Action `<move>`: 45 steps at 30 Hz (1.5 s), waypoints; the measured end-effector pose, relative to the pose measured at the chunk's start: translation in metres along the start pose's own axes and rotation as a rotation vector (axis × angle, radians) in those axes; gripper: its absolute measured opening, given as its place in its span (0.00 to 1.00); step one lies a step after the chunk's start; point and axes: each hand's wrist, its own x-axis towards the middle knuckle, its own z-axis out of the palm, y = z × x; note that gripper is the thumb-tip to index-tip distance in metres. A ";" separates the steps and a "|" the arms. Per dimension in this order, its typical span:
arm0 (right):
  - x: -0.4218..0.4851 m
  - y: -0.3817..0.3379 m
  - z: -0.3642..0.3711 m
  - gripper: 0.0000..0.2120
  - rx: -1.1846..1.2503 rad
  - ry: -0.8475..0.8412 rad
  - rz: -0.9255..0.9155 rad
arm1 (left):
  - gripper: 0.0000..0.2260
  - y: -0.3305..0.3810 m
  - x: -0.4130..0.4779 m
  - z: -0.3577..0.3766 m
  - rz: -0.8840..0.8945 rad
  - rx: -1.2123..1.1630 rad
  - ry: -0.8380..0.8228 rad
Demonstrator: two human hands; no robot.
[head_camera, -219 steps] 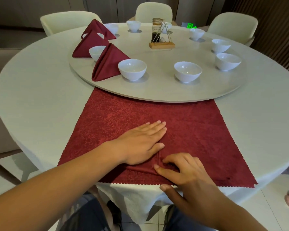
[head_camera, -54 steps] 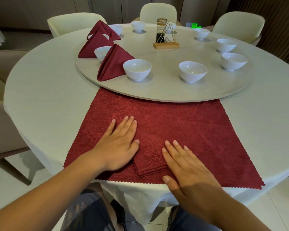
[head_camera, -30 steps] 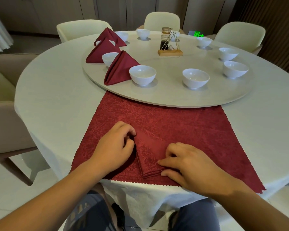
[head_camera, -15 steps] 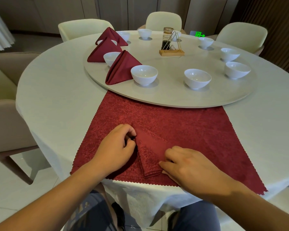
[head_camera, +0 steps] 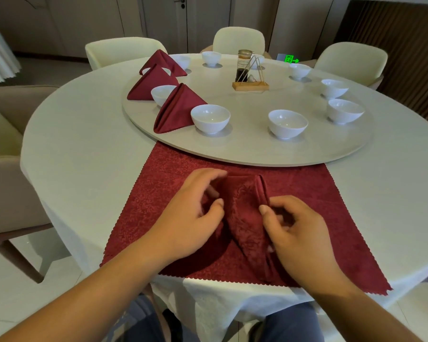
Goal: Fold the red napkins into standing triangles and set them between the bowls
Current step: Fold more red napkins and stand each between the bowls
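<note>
While my left hand (head_camera: pixel 195 213) and right hand (head_camera: pixel 297 230) lift the half-raised napkin (head_camera: pixel 245 206) near-centre on the worktop (head_camera: pixel 84 156), fingers (head_camera: pixel 266 212) clamped on its sides: uneven pull could spring the folds, tent flops.

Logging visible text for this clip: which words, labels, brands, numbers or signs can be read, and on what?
No words or numbers are readable.
Green sign beyond the table: a pictogram and right-pointing arrow, no legible lettering.
Glass jar on the wooden stand: no label readable.
Red napkin: woven pattern only.
</note>
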 end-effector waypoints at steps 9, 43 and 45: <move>0.018 0.001 -0.009 0.13 0.060 -0.137 0.055 | 0.21 0.007 0.022 0.007 0.068 0.098 -0.215; 0.326 0.033 -0.006 0.05 -0.206 -0.224 -0.043 | 0.05 -0.033 0.328 0.009 0.025 0.400 -0.395; 0.333 0.036 -0.004 0.06 -0.239 -0.202 -0.042 | 0.05 -0.038 0.334 0.010 0.012 0.417 -0.388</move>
